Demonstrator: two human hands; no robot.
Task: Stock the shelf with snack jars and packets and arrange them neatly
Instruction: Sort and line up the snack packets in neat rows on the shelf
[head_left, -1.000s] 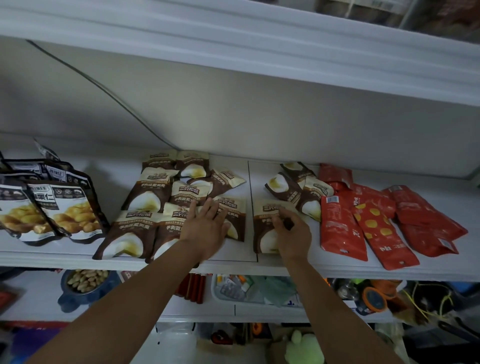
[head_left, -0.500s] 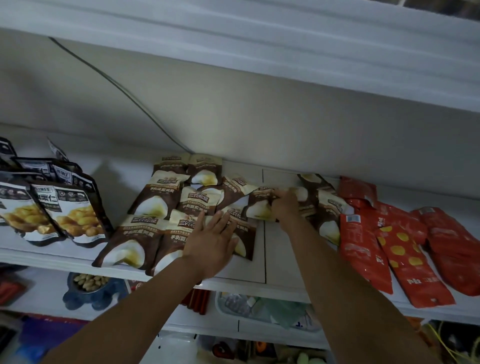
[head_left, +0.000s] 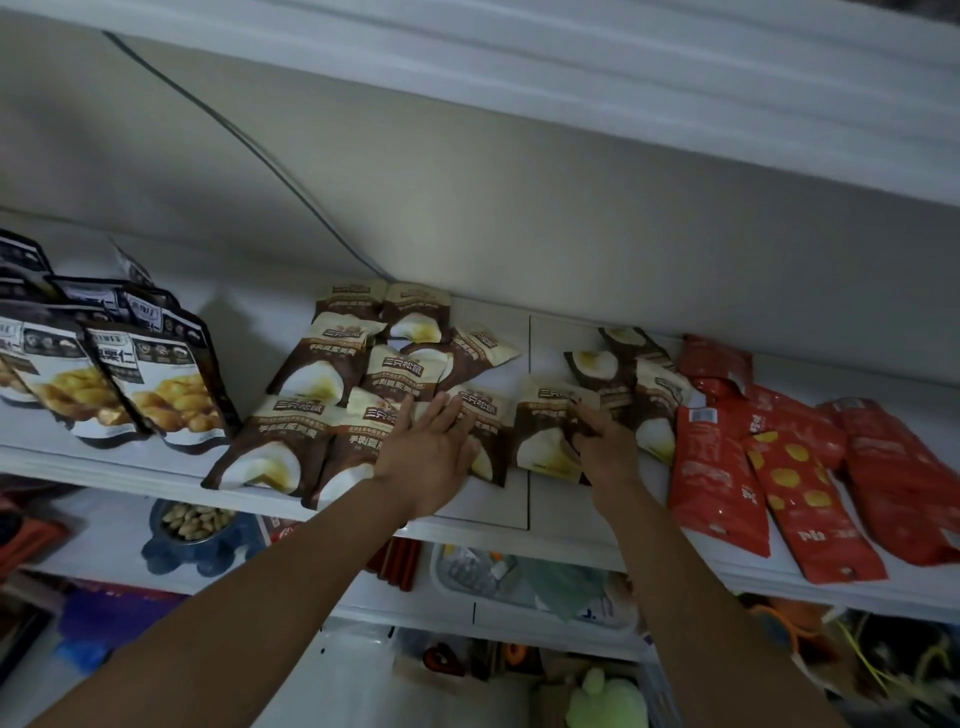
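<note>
**On the white shelf, brown packets being squared into rows**

At the middle of the shelf (head_left: 498, 512), the right hand (head_left: 605, 447) has its fingers closed on the lower right side of one brown-and-cream snack packet (head_left: 545, 431), which lies flat near the front edge. The grip looks like a pinch on the packet's edge, probably so it can be slid sideways without being lifted.

At nine o'clock from that packet, the left hand (head_left: 434, 452) lies flat with fingers spread and holds nothing. It presses on the brown packet cluster (head_left: 353, 395), apparently pinning the front row so it does not shift while its neighbour is brought alongside. A narrow strip of bare shelf separates the held packet from that cluster, so the likely aim is to close this gap and line up the bottom edges.

At two o'clock from the held packet, a few more brown packets (head_left: 636, 384) lie overlapped and skewed; they look unsorted as yet.

Farther out at three o'clock, red packets (head_left: 779, 467) lie fanned on the shelf, some overhanging the front edge. At nine o'clock, beyond the cluster, dark nut packets (head_left: 119, 384) stand leaning back in a row.

Below, a lower shelf holds a blue bowl of nuts (head_left: 195, 530). No jars can be made out on the upper shelf.
</note>
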